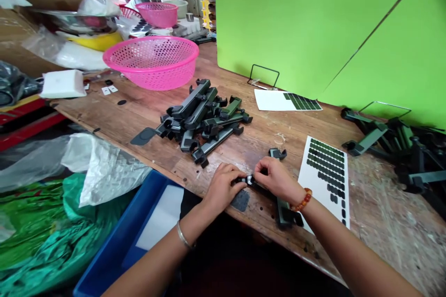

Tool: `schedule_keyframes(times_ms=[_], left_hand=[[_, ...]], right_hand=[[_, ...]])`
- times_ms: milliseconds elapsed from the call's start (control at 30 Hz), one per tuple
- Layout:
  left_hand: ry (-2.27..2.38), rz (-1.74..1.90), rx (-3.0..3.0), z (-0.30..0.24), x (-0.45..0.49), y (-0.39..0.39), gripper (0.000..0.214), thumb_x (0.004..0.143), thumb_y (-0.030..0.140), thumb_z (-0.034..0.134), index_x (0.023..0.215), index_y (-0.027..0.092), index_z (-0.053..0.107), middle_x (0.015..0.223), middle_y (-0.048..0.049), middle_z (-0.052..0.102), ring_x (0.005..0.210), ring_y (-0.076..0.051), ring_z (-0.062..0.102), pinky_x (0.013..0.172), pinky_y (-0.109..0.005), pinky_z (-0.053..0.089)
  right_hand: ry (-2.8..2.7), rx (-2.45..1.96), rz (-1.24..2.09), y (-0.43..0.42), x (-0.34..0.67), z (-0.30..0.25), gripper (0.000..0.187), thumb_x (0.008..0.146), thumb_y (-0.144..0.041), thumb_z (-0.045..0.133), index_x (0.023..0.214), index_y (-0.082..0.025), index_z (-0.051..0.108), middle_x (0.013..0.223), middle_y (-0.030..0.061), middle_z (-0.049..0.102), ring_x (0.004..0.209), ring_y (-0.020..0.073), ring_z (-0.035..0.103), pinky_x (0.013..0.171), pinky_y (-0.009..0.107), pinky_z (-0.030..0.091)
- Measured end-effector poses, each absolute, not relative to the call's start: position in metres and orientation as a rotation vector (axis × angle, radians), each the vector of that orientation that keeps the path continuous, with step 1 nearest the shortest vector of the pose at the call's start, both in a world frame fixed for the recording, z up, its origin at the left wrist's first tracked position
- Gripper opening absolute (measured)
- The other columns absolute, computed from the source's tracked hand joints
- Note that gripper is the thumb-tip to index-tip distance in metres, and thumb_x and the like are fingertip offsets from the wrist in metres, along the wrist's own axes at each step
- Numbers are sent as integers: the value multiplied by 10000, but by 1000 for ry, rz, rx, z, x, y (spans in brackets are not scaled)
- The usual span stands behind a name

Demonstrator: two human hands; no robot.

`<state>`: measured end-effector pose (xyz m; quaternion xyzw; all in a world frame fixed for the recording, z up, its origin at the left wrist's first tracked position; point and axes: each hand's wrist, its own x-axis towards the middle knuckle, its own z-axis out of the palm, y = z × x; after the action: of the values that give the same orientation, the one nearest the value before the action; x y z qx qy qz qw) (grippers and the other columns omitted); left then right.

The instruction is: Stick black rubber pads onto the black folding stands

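Note:
Near the table's front edge, my left hand (223, 186) grips one end of a black clamp bracket (249, 179) between thumb and fingers. My right hand (273, 175) is closed in a pinch at the bracket's other side; its fingertips hide whatever is between them. Another black bracket (285, 216) lies under my right wrist, its upper end showing beyond the hand. To the right is a white sheet (315, 190) with rows of black stickers, some spots bare. A dark grey pad (240, 200) lies on the wood beside my left hand.
A heap of black brackets (205, 111) sits ahead, with more brackets (372, 137) at the right. Behind stand a pink basket (156, 74) and a green panel (296, 23). A second sticker sheet (272, 100) lies before the panel. A blue bin (114, 246) is below left.

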<state>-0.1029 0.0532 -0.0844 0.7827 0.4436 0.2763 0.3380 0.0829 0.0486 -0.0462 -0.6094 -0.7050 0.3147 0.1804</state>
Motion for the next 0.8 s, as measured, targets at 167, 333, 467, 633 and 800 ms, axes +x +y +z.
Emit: schedule_keyframes(times_ms=[167, 333, 467, 633, 800], left_hand=[[1123, 756, 2028, -89, -105, 53, 199, 761, 175, 729, 955, 217, 716, 865, -30, 640, 917, -206, 514, 831, -329, 424], [1106, 787, 2043, -94, -106, 52, 167, 777, 204, 718, 943, 215, 712, 866, -33, 643, 910, -206, 517, 826, -331, 427], [1101, 790, 2063, -98, -106, 52, 169, 782, 222, 716, 950, 204, 708, 870, -35, 642, 906, -204, 512, 818, -327, 429], [1092, 809, 2066, -100, -106, 52, 164, 795, 228, 703, 957, 204, 702, 876, -31, 641, 915, -200, 513, 824, -325, 428], [1099, 812, 2077, -101, -106, 52, 158, 793, 234, 705, 949, 209, 702, 876, -29, 644, 909, -201, 517, 818, -324, 428]], right_hand=[[-2106, -1746, 901, 56, 78, -45, 141, 734, -156, 515, 611, -164, 585, 642, 13, 591, 671, 142, 507, 658, 247, 361], [-2172, -1783, 918, 60, 76, -41, 135, 725, -172, 521, 627, -159, 614, 679, 32, 621, 669, 142, 517, 641, 238, 365], [-2224, -1799, 900, 63, 74, -38, 137, 717, -165, 521, 623, -162, 622, 678, 36, 632, 655, 138, 522, 641, 236, 367], [-2263, -1827, 883, 64, 72, -41, 122, 708, -174, 545, 625, -167, 634, 720, 48, 650, 709, 152, 542, 668, 235, 377], [-2288, -1822, 845, 63, 72, -43, 118, 722, -184, 561, 632, -169, 635, 725, 48, 631, 726, 160, 534, 691, 250, 378]])
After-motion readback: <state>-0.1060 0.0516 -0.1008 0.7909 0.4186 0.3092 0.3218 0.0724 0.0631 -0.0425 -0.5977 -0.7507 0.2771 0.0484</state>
